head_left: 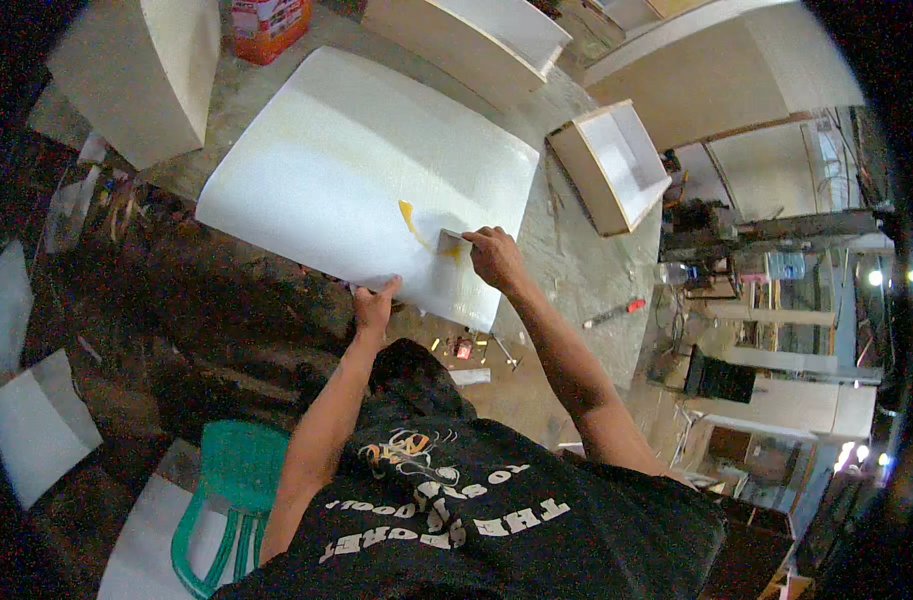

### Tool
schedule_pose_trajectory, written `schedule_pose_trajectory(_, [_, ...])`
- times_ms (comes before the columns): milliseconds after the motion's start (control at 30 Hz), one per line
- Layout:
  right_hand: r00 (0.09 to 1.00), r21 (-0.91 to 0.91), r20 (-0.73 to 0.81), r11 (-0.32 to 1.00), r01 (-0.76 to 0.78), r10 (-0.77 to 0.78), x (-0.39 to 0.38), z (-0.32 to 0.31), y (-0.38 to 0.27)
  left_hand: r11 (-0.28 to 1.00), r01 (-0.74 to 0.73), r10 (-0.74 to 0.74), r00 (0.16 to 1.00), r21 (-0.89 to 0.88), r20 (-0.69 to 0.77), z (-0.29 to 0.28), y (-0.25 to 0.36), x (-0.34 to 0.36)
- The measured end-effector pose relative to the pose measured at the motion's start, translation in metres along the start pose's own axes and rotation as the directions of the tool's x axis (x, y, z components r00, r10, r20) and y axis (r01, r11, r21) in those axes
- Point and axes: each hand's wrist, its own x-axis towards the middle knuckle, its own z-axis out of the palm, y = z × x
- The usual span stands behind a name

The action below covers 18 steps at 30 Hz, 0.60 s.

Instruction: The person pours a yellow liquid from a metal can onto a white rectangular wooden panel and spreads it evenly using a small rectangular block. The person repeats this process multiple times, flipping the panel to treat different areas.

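On the white panel (316, 170), your right hand (496, 258) clamps a flat scraper (448, 239) in its fingers, near yellow paste (407, 211); your left hand (373, 307) touches the panel's near edge, finger closure unclear.

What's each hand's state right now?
Left hand: on near edge of white panel; grip can't be told.
Right hand: closed, holding flat grey scraper.

The white panel (326, 185) before me looks smooth, faintly glossy; my shirt (616, 515) is matt cloth, the green chair (241, 455) plastic.
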Motion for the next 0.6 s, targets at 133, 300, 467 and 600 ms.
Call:
schedule_pose_trajectory(133, [0.995, 0.012, 0.093, 0.999, 0.040, -0.041, -0.011, -0.002, -0.009, 0.998, 0.046, -0.045, 0.999, 0.052, -0.031, 0.006, -0.001, -0.002])
schedule_pose_trajectory(300, [0.971, 0.101, 0.239, 0.995, 0.009, -0.033, -0.020, -0.009, -0.008, 0.996, 0.071, -0.075, 0.993, -0.056, -0.088, 0.013, 0.014, -0.015])
schedule_pose_trajectory(467, [0.997, 0.046, -0.020, 0.996, 0.075, -0.074, 0.009, -0.006, 0.004, 0.999, 0.021, -0.025, 0.994, -0.034, -0.107, 0.013, 0.023, -0.016])
schedule_pose_trajectory(600, [0.970, 0.046, 0.233, 0.997, 0.066, -0.075, 0.007, -0.011, 0.006, 0.998, 0.057, -0.058, 0.993, -0.011, -0.100, 0.011, 0.021, -0.018])
